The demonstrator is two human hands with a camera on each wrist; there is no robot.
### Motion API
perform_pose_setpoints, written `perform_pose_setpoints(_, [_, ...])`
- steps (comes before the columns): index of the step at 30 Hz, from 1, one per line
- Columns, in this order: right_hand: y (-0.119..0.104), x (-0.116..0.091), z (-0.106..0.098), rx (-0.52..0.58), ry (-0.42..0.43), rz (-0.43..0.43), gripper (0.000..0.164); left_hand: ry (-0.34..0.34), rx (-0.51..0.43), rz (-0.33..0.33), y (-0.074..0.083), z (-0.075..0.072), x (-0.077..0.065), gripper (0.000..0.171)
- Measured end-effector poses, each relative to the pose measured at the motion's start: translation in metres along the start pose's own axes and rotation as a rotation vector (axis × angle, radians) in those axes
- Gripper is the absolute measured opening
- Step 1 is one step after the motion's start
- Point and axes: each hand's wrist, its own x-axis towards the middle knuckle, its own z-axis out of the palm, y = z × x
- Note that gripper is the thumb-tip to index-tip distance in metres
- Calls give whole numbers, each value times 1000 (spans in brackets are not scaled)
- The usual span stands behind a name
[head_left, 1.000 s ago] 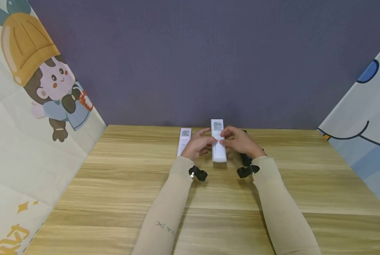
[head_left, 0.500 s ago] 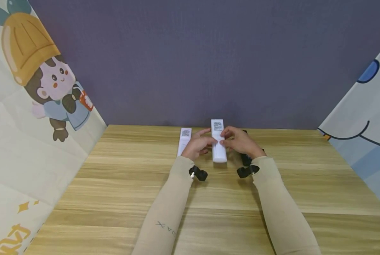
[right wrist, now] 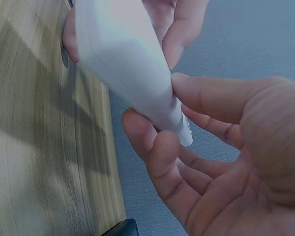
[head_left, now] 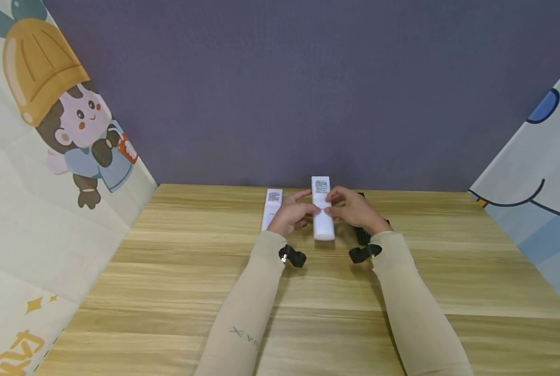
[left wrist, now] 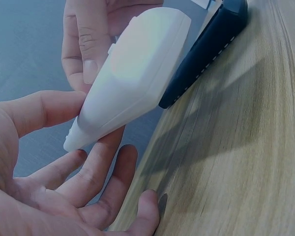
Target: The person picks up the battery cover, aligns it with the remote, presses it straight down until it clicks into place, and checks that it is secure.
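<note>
A white remote control (head_left: 324,227) is held between both hands above the table, its back with a printed label turned up in the head view. My left hand (head_left: 290,215) grips its left side, thumb on the back near the middle seam and fingers underneath, as the left wrist view shows. From the other side my right hand (head_left: 354,210) pinches the same remote (right wrist: 123,54), its thumb also by the seam. A second white remote control (head_left: 271,210) lies to the left, partly covered by my left hand. Beyond my right hand, a black elongated object (head_left: 362,236) is mostly hidden.
The wooden table (head_left: 176,271) meets a dark purple-grey wall (head_left: 261,94) just past the remotes. Printed cartoon sheets hang at left (head_left: 35,209) and right (head_left: 538,172). A black strap (head_left: 293,256) sits on the left wrist, another (head_left: 365,253) on the right.
</note>
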Motion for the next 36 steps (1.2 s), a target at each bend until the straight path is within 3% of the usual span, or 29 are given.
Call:
perform_pose_setpoints(12, [1,1,1,-9,-1,13,25,8,5,6,0,1,-1,76])
perform_pose_setpoints(23, [2,4,8,-61,2,68,27,30,124,43,0,4,0,74])
perform_pose_setpoints(36, [4,7,18,-135,52,43,25,80,282,100,0,11,-6,67])
